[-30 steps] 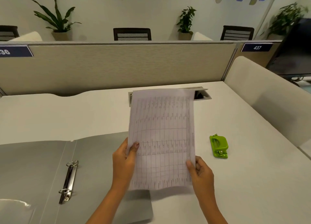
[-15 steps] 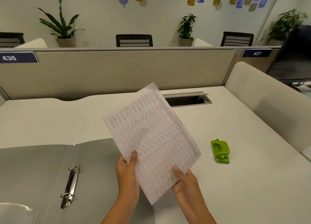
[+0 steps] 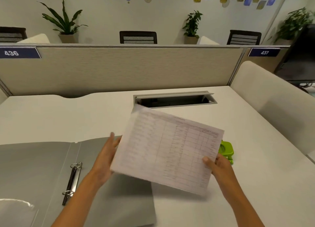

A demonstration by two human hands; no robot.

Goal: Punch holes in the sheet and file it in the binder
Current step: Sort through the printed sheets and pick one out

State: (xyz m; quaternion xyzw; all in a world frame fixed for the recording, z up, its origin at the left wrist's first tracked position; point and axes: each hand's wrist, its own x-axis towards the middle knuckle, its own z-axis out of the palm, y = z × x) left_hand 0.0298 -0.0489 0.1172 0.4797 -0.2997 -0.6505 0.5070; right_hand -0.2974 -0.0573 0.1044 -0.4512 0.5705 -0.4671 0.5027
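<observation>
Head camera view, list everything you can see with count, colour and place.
sheet: one, white, printed, held over mid-desk
binder: one, grey, open flat on desk, left
hole punch: one, green, on desk right, partly behind sheet
desk: one, white, fills foreground
cable hatch: one, grey, open, back of desk
partition: one, beige, behind desk
number plates: two, dark blue, on partition
plants: three, green, beyond partition
chairs: three, black, beyond partition
hands: two, bare; left hand open by sheet's left edge, right hand pinching its right edge

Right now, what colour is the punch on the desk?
Bright lime green; the punch shows best in the head view, partly hidden behind the sheet.
</observation>
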